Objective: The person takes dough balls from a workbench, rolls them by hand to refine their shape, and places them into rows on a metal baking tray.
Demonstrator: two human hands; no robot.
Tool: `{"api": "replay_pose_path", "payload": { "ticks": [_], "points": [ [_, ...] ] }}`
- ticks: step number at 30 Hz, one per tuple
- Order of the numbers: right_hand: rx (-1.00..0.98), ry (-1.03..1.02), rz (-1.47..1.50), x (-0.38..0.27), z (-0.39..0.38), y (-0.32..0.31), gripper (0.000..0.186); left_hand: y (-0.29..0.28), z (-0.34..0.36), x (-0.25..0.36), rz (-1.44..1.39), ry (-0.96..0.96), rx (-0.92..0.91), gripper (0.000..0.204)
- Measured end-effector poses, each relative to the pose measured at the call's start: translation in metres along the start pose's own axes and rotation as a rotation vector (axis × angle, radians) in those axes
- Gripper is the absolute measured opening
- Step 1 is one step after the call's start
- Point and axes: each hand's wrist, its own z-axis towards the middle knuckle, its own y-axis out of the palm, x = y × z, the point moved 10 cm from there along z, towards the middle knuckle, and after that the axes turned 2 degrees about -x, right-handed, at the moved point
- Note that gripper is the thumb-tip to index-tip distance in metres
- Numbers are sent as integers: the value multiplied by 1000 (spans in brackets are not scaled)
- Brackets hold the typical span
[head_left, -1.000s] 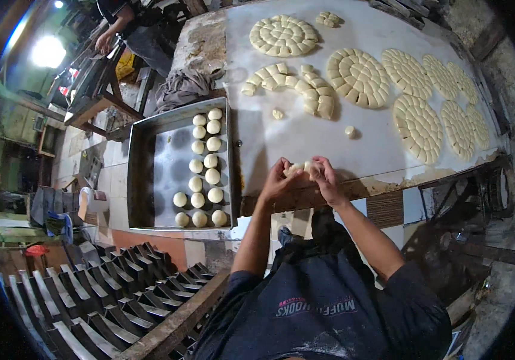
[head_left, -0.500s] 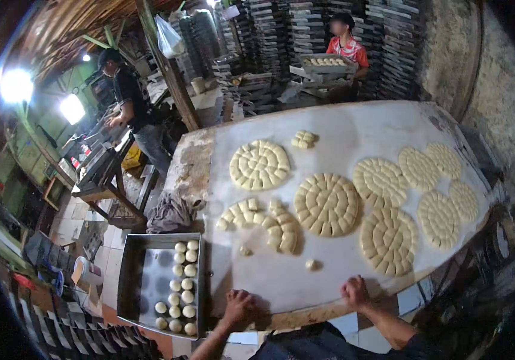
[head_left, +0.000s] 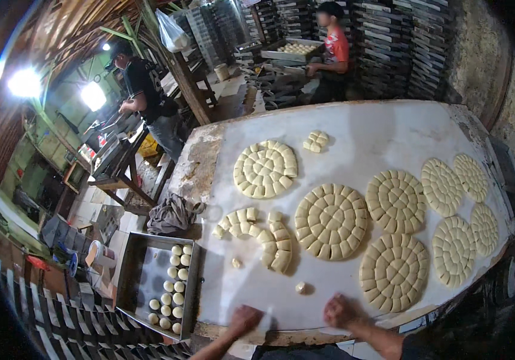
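Observation:
My left hand [head_left: 245,319] is over the near edge of the table, its fingers curled down and slightly blurred. My right hand [head_left: 338,312] is at the same edge farther right, closed like a fist. Whatever lies under or inside either hand is hidden. One small dough piece [head_left: 300,288] lies between and beyond my hands; another dough piece [head_left: 236,263] is farther left. Beyond them is a broken curve of cut dough pieces [head_left: 276,246]. A round of cut dough [head_left: 331,222] lies whole beside it, and another dough round [head_left: 394,273] is beyond my right hand.
A metal tray [head_left: 127,282] with smooth dough balls [head_left: 178,298] stands left of the table [head_left: 227,300]. More cut rounds cover the right side. A grey cloth [head_left: 170,215] lies at the left corner. Two people work beyond, one near a dough-filled tray [head_left: 293,55].
The view has shifted, so the table sits differently in it. Both my hands have moved slightly at the near edge. The person in red has turned sideways beside the far tray.

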Motion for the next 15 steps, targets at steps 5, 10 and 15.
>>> {"api": "replay_pose_path", "payload": {
  "ticks": [5, 10, 15],
  "points": [
    [178, 300, -3, 52, 70, -2, 14, -90, 75, -24, -110, -59, 596, 8],
    [88, 90, -14, -27, 54, 12, 13, -32, 50, 41, -213, 25, 398, 20],
    [92, 266, -130, 45, 55, -47, 14, -24, -2, -60, -88, -41, 114, 11]
  ]
}}
